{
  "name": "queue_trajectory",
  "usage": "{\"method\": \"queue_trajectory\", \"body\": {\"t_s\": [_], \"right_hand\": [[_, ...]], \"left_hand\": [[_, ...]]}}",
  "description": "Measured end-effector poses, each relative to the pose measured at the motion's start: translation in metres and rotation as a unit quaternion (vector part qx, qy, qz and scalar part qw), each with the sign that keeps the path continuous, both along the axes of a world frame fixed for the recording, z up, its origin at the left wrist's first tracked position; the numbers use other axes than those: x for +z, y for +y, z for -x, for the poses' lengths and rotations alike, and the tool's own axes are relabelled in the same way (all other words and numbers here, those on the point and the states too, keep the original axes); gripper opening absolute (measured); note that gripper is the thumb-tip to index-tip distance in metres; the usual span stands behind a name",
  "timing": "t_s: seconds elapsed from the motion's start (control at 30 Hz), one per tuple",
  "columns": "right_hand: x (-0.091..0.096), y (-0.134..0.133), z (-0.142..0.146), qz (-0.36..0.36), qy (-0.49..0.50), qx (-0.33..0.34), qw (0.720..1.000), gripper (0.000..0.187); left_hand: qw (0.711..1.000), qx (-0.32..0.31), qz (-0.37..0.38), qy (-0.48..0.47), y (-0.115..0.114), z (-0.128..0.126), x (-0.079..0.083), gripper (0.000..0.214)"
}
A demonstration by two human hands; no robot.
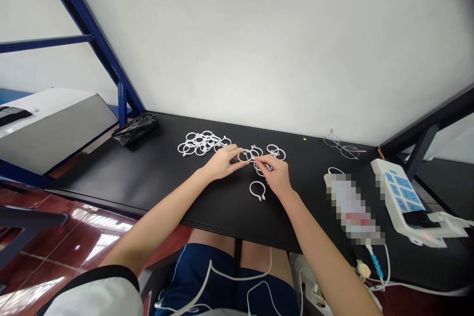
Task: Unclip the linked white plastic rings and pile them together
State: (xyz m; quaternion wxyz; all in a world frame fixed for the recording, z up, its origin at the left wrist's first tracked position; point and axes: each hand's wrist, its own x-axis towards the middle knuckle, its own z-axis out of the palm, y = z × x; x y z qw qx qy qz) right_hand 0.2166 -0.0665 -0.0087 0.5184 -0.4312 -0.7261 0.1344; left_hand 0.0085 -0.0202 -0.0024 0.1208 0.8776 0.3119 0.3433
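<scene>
Both hands meet over the middle of the black worktop. The left hand pinches the left edge of a small cluster of rings, and the right hand closes its grip on the same cluster from the right, so the cluster lies between the two. A loose ring lies flat just beside the right hand. The larger pile of rings sits just beyond the left hand.

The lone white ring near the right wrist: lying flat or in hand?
Lying flat. The lone ring shows its full loop on the black table, beside the right hand but not touching it.
</scene>
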Motion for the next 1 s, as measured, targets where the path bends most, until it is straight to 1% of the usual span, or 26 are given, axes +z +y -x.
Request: {"method": "queue_trajectory", "body": {"t_s": [0.13, 0.37, 0.83, 1.0], "right_hand": [[-0.0004, 0.0002, 0.0001, 0.009, 0.002, -0.003, 1.0, 0.015], [-0.0016, 0.002, 0.0008, -0.001, 0.006, 0.0, 1.0, 0.016], [-0.0037, 0.0048, 0.0025, -0.021, 0.005, 0.0, 1.0, 0.016], [-0.0052, 0.0053, 0.0037, -0.03, 0.008, -0.01, 0.999, 0.017]], "left_hand": [[1.0, 0.001, 0.005, 0.0, 0.0005, 0.0002, -0.0004, 0.038], [1.0, 0.006, 0.014, 0.007, 0.0009, -0.0002, -0.0016, 0.039], [1.0, 0.016, -0.002, 0.016, 0.0012, -0.0004, -0.0037, 0.039], [1.0, 0.019, -0.003, 0.006, 0.002, -0.0015, -0.003, 0.038]]}}
